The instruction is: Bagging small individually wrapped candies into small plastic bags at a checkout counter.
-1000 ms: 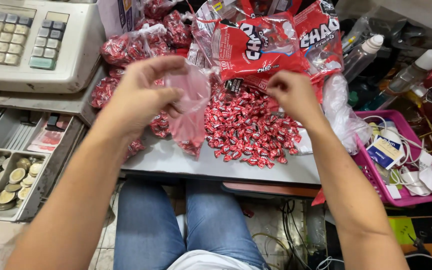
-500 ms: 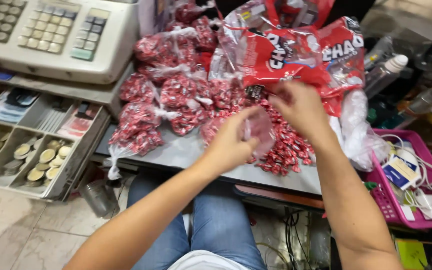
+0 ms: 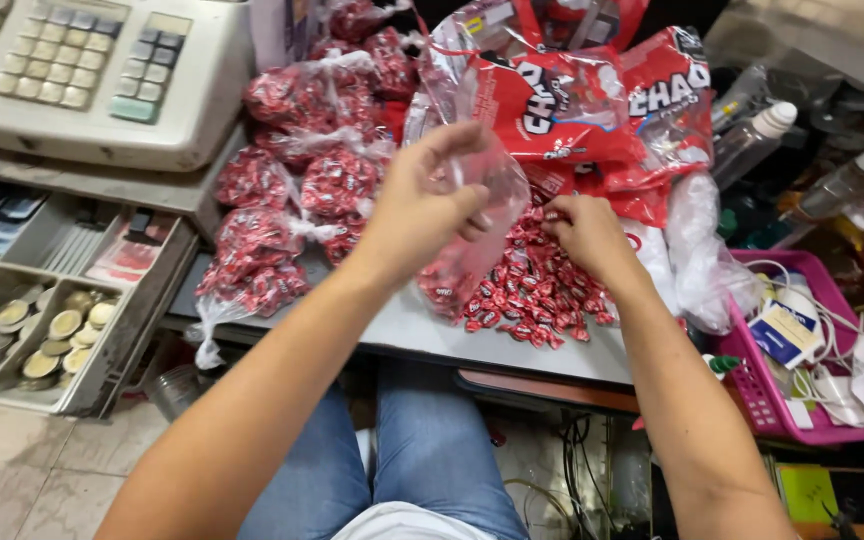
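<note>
The left hand (image 3: 422, 205) is holding up a small clear plastic bag (image 3: 477, 235) above the grey counter (image 3: 402, 325), its thumb and fingers pinching the bag's open top while the bag is hanging down with a few red candies showing inside. The right hand (image 3: 587, 235) is resting just to the right of it, palm down on a loose heap of red wrapped candies (image 3: 532, 300), its fingers curling into the pile; whether they are gripping any candy cannot be told. The heap is lying near the front edge of the counter. To the left, several filled and knotted clear bags of red candies (image 3: 272, 230) are lying together, and farther back large red candy bags (image 3: 572, 100) are leaning against each other. A beige cash register (image 3: 102, 75) is sitting at the far left with an open coin drawer (image 3: 42, 330) below it. At the right, a pink basket (image 3: 767, 400) is holding cables and small packets, with clear bottles (image 3: 752, 140) standing beyond it.
</note>
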